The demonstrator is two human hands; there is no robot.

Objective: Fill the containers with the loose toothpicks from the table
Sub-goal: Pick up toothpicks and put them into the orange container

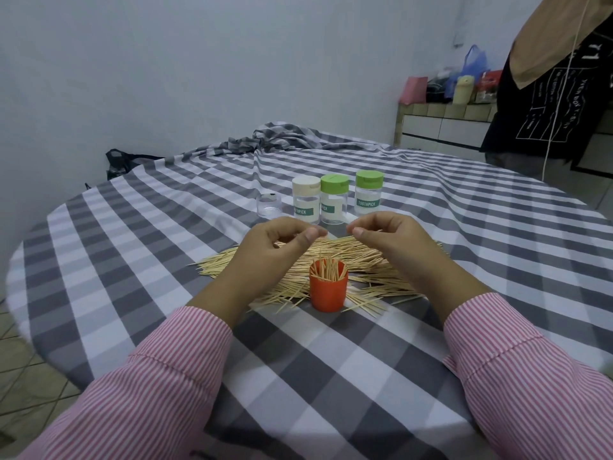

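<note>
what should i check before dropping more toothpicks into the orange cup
1. Orange cup upright on the table: ok.
2. Room left in the cup: ok, toothpicks stand in it but gaps show at the rim.
3. Loose toothpicks still on the cloth to collect: ok, a wide pile lies around the cup.
4. Left hand has a bundle ready: cannot tell, fingers are curled with thumb to fingertips, but what they pinch is unclear.
5. Right hand has a bundle ready: cannot tell, same pose.
6. Three lidded jars ready to fill: not ok, lids are on; the small clear cup is open.
</note>
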